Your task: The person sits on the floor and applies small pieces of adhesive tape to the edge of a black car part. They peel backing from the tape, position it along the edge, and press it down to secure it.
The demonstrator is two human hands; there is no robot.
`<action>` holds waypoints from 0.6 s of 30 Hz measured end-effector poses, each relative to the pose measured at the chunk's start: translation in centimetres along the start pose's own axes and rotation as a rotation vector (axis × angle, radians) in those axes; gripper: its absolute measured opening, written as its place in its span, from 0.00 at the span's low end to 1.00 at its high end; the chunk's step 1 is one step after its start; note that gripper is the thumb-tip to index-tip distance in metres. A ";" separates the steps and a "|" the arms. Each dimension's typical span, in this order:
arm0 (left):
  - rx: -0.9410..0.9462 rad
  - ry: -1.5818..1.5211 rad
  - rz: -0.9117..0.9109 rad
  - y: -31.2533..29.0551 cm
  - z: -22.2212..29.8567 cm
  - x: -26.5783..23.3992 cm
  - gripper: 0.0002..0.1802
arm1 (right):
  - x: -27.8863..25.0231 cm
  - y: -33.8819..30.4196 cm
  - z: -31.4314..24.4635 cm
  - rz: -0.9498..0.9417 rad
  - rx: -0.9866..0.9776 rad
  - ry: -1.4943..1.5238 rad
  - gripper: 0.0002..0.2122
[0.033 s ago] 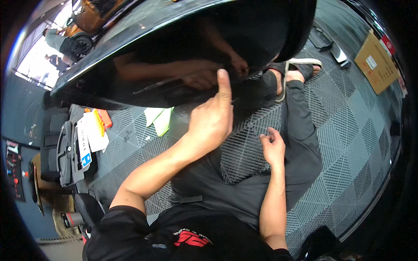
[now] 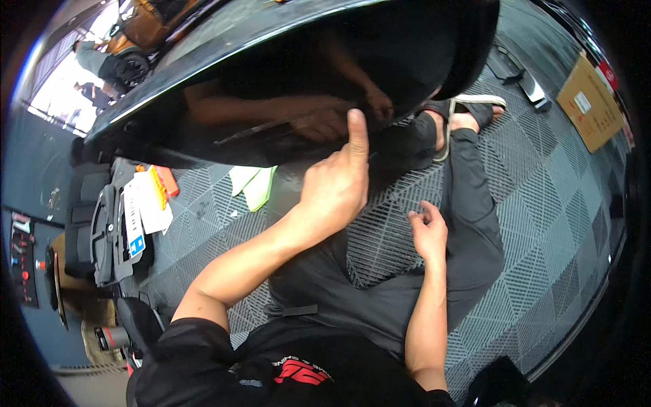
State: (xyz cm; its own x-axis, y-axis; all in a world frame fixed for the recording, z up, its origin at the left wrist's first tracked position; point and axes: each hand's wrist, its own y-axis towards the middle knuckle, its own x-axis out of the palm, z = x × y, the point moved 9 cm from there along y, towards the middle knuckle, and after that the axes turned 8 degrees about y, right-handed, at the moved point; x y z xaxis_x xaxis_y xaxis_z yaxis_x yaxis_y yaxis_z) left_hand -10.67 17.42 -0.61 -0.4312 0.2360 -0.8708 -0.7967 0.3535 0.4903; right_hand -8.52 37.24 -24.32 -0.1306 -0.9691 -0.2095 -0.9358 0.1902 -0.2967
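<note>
A glossy black car body panel (image 2: 285, 61) spans the top of the head view and mirrors my hands. My left hand (image 2: 336, 186) is raised in a fist with one digit stretched up, its tip pressed on the panel's lower edge. It holds nothing. My right hand (image 2: 427, 230) hovers low over my lap and the grey grid floor tile (image 2: 386, 237). Its fingers are loosely curled and apart, and I see nothing in them. I sit on the floor in grey trousers (image 2: 475, 203), one sandalled foot (image 2: 475, 112) under the panel.
A yellow-green cloth (image 2: 254, 183) lies on the floor under the panel. Left of it are an orange tool (image 2: 159, 186), white sheets (image 2: 146, 207) and a black case (image 2: 102, 230). A cardboard box (image 2: 590, 102) sits far right. An orange vehicle (image 2: 146, 24) stands top left.
</note>
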 end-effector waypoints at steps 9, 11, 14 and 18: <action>0.093 0.178 -0.016 0.0 -0.2 1.3 0.59 | 0.0 0.6 -0.3 -0.016 -0.023 0.007 0.23; 0.081 0.075 -0.062 -0.6 -0.4 0.9 0.61 | 0.4 0.9 0.1 -0.032 -0.023 0.016 0.22; -0.025 -0.067 0.031 -1.2 -1.1 -1.8 0.60 | 0.1 1.8 1.5 -0.053 -0.016 0.033 0.21; -0.256 -0.164 0.210 -2.6 -3.7 -7.2 0.58 | 0.3 2.3 2.2 -0.065 -0.038 0.075 0.21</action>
State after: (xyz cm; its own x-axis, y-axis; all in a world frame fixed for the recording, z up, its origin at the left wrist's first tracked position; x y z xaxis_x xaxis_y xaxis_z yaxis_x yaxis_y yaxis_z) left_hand -7.08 11.46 4.21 -0.5394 0.4290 -0.7246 -0.7871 0.0490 0.6149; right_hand -9.99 37.71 -27.08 -0.0919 -0.9885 -0.1204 -0.9547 0.1219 -0.2714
